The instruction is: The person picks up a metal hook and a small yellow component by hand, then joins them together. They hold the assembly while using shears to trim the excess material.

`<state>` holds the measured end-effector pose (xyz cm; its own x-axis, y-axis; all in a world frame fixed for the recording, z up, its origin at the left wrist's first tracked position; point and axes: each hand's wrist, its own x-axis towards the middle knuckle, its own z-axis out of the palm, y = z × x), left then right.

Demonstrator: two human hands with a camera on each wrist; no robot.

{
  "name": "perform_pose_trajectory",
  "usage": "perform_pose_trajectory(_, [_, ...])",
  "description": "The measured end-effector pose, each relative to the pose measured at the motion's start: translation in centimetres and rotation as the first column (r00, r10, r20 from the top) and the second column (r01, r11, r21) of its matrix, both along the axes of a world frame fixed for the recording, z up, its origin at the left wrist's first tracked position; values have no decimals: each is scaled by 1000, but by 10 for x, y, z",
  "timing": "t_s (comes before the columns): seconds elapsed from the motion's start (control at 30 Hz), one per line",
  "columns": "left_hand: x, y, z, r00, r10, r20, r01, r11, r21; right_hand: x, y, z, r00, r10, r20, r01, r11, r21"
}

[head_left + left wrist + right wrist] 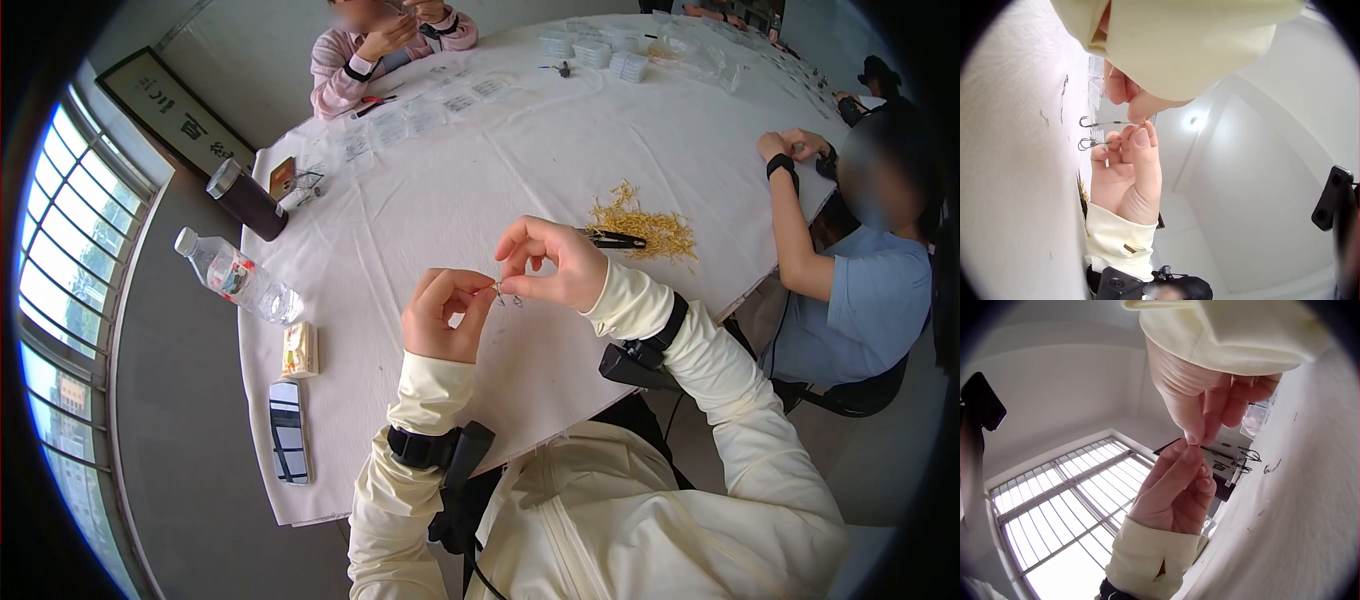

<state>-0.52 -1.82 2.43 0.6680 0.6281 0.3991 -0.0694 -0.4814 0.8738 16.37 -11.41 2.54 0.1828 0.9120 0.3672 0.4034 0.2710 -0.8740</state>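
Close over the white tablecloth (380,240), my two hands meet at the fingertips. My left hand (445,310) and right hand (560,265) both pinch the reddish top of a small fishing hook rig (498,288). In the left wrist view, one fish hook (1087,122) and a second hook (1085,144) hang from short thin leads below the fingers. The right hand's thumb (1142,139) lies against the pinched spot. Fingers partly hide the joint between the leads. Small dark wire pieces (1064,95) lie on the cloth beneath.
A golden heap of thin pieces (645,225) and a black-handled tool (615,239) lie beyond my right hand. Along the left edge are a thermos (245,198), water bottle (235,275), tissue pack (299,350) and phone (289,432). Other people sit around the table.
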Motion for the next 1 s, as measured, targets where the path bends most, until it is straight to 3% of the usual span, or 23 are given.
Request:
perform_pose_trajectory(0.43, [-2, 0, 2, 998, 6, -57, -5, 1000, 23, 0, 0, 2, 1000, 23, -6, -23, 999, -31])
perform_pose_trajectory(1.0, [1, -1, 0, 999, 44, -9, -43, 998, 43, 0, -1, 1, 999, 33, 0, -33, 999, -35])
